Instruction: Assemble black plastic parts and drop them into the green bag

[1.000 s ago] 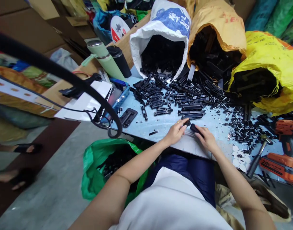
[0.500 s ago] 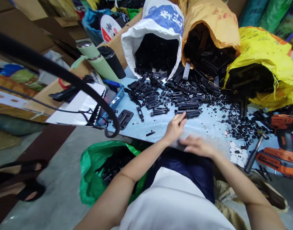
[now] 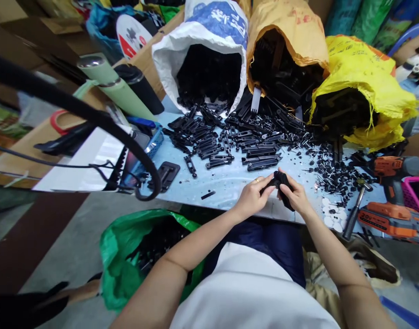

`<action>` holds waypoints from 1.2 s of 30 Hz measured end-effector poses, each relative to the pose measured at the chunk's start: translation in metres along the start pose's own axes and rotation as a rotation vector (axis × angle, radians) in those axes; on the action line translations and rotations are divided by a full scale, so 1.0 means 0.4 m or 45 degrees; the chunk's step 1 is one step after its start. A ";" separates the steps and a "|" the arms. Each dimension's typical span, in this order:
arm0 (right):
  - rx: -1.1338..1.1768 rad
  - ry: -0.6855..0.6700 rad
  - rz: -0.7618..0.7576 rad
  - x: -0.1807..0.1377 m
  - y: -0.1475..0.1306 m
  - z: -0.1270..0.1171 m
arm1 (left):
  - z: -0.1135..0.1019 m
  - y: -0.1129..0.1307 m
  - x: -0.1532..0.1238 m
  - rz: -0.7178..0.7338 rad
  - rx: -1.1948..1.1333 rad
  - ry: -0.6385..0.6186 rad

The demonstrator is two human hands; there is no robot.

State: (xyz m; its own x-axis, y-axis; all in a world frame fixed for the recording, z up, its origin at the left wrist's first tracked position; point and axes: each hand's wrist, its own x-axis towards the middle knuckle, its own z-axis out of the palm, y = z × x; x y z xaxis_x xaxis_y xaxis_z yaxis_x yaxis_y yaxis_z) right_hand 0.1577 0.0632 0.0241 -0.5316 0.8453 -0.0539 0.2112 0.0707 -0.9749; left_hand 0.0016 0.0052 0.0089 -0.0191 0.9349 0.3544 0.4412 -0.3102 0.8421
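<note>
Both of my hands meet over the near edge of the pale blue table (image 3: 226, 180). My left hand (image 3: 252, 197) pinches one end of a black plastic part (image 3: 281, 179), and my right hand (image 3: 295, 196) grips its other end, fingers curled around it. Just beyond them lie rows of long black plastic strips (image 3: 260, 160) and a spread of small black pins and caps (image 3: 332, 176). A ring shows on a finger of my left hand.
Three open sacks of black parts lean at the back: white (image 3: 202, 50), orange (image 3: 285, 41), yellow (image 3: 360, 87). An orange drill (image 3: 392, 219) and a hammer (image 3: 353, 210) lie right. A green bag (image 3: 127, 256) sits on the floor left. Two bottles (image 3: 123, 91) stand at left.
My right hand has come back up from the table's edge and joined my left hand on the black part. The view has shifted, so everything sits further left.
</note>
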 end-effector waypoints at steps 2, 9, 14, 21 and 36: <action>-0.216 -0.060 -0.116 0.006 -0.011 -0.021 | -0.008 0.003 -0.004 -0.004 0.096 -0.033; -0.557 -0.115 -0.434 0.017 -0.018 -0.034 | 0.021 0.019 -0.006 0.024 0.178 0.161; -0.484 0.116 -0.326 0.001 0.001 0.013 | 0.037 0.023 0.010 0.095 0.138 0.340; -0.543 0.010 -0.343 -0.004 0.037 0.024 | 0.012 -0.025 0.008 0.134 0.092 0.118; -1.546 0.694 0.932 0.280 0.056 -0.449 | 0.029 -0.048 0.020 0.214 0.970 -0.769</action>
State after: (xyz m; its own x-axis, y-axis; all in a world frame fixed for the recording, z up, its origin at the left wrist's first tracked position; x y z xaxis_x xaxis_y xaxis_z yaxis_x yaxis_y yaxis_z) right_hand 0.2501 0.2545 0.0349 0.2882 0.9539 -0.0832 0.9574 -0.2885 0.0083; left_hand 0.0033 0.0207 -0.0091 0.4644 0.8856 0.0001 0.8603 -0.4512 0.2374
